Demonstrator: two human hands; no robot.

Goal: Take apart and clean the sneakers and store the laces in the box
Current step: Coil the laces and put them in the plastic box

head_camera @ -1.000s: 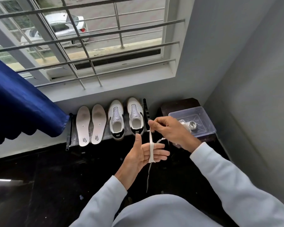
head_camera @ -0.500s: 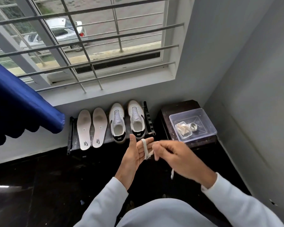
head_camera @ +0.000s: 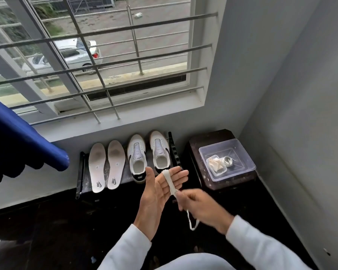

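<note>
A white lace (head_camera: 169, 182) is wound in several turns around the straight fingers of my left hand (head_camera: 156, 193), palm up. My right hand (head_camera: 199, 205) pinches the lace just below those fingers, and the free end (head_camera: 192, 223) dangles under it. Two white sneakers (head_camera: 138, 158) without laces stand on a low dark rack (head_camera: 80, 172) under the window, with two insoles (head_camera: 105, 166) lying to their left. A clear plastic box (head_camera: 242, 160) sits on a dark stool (head_camera: 213, 137) to the right; a coiled lace (head_camera: 228, 161) and a cloth lie inside it.
A blue curtain (head_camera: 18, 141) hangs in at the left. Grey walls close the corner at the right. The window above the rack has metal bars. The floor is dark and glossy.
My right hand has come down from above the left fingers to below them, carrying the lace around for another turn. The view has tilted up slightly.
</note>
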